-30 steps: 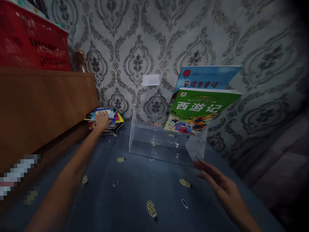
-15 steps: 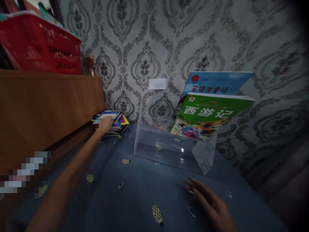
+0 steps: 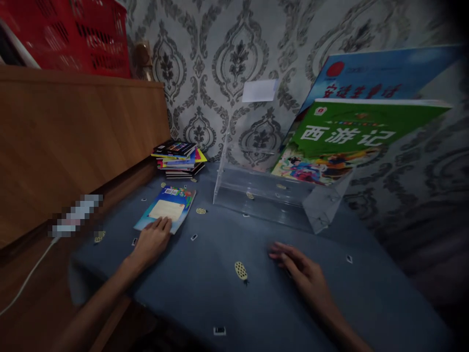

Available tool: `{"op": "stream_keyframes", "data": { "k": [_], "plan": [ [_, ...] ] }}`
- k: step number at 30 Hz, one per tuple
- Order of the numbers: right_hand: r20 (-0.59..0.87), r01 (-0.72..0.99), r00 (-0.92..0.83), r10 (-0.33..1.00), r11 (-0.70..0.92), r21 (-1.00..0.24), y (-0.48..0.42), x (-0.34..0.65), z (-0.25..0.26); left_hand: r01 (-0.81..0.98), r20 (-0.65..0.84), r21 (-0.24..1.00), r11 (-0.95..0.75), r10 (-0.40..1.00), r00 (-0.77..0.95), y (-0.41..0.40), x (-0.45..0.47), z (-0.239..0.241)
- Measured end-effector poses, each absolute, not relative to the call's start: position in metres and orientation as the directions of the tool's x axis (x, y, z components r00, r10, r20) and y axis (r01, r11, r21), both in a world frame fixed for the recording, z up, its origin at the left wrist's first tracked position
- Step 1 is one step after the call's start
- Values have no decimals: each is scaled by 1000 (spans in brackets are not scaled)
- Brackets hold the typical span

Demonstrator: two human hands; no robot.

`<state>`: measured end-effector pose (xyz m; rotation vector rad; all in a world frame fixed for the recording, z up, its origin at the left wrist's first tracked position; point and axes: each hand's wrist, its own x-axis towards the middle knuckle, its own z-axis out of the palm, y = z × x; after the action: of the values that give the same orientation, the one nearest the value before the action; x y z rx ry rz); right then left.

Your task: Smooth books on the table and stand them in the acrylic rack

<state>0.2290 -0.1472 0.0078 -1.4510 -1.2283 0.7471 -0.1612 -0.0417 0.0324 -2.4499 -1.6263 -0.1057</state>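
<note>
My left hand (image 3: pixel 152 240) rests on the near edge of a thin blue book (image 3: pixel 166 208) that lies flat on the blue cloth (image 3: pixel 227 298); its fingers lie on the cover. Beyond it, against the wall, sits a stack of colourful books (image 3: pixel 179 159). My right hand (image 3: pixel 298 269) lies flat on the cloth, fingers stretched out, holding nothing. A clear acrylic rack (image 3: pixel 278 198) stands ahead with a green book (image 3: pixel 351 139) and a blue book (image 3: pixel 377 73) leaning in it.
A wooden panel (image 3: pixel 73 142) runs along the left with a red basket (image 3: pixel 69 34) on top. Patterned wallpaper closes the back. A white cable (image 3: pixel 25 283) trails at the lower left. The cloth's edge drops off at the near left.
My left hand has drawn one blue book off the stack toward me and set it on the cloth. My right hand dropped from near the rack onto the cloth. The view moved closer.
</note>
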Motion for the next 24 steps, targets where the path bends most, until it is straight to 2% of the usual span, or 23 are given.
{"op": "stream_keyframes", "data": {
  "k": [5,11,17,24],
  "plan": [
    [196,341,242,950,105,-934,-148,228,1,858,277,-144,-492,813,513,-68,-175,7],
    [270,491,190,944,147,-859,-149,228,-6,630,450,-63,-774,542,710,-112,-158,-10],
    [334,609,105,937,205,-766,-151,222,-1,398,354,-7,-918,370,859,-138,-112,1],
    [376,692,-104,921,339,-637,-144,202,4,299,303,31,-954,294,907,-141,-63,-6]
  ]
}}
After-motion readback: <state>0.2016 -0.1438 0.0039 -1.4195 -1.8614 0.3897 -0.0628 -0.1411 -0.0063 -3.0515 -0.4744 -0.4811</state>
